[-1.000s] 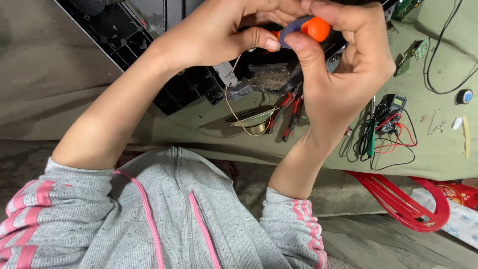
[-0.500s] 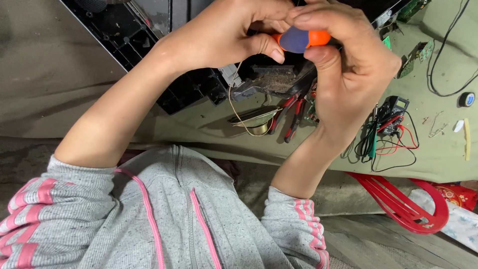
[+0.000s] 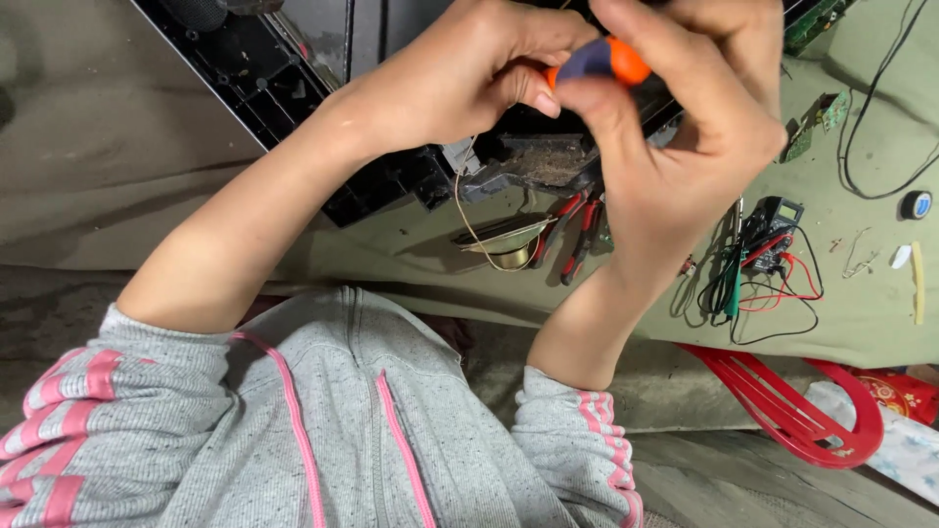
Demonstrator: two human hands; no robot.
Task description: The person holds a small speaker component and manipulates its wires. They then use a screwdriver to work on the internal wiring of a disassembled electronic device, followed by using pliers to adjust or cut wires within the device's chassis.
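Olive-green cloth covers the surface [image 3: 880, 293], with a black plastic casing [image 3: 293, 88] lying open across its far side. Both hands are raised close to the camera over the casing. Left hand [image 3: 460, 83] and right hand [image 3: 685, 127] meet on a screwdriver handle [image 3: 602, 61], orange and blue; the fingers [image 3: 606, 108] of the right hand are clamped around it, and the left hand's thumb and fingertips pinch it from the other side. The shaft and tip are hidden behind the hands, so what the tool bears on cannot be told. Compared with one second ago, the hands have shifted left and closed tighter: the orange end then stood clear between the fingertips, now it is mostly covered, which reads as a firmer grip for turning or pressing. Below the hands, a thin wire [image 3: 469, 220] loops down from the casing to a small speaker [image 3: 509, 242] lying on the cloth. Red-handled pliers [image 3: 572, 230] lie just beside it. To the right, a multimeter [image 3: 778, 220] sits in a tangle of red, green and black leads, with a green circuit board [image 3: 817, 122] beyond and a roll of tape [image 3: 916, 203] near the edge. A red plastic chair [image 3: 792, 406] stands lower right. The hands themselves block the view of the work point.
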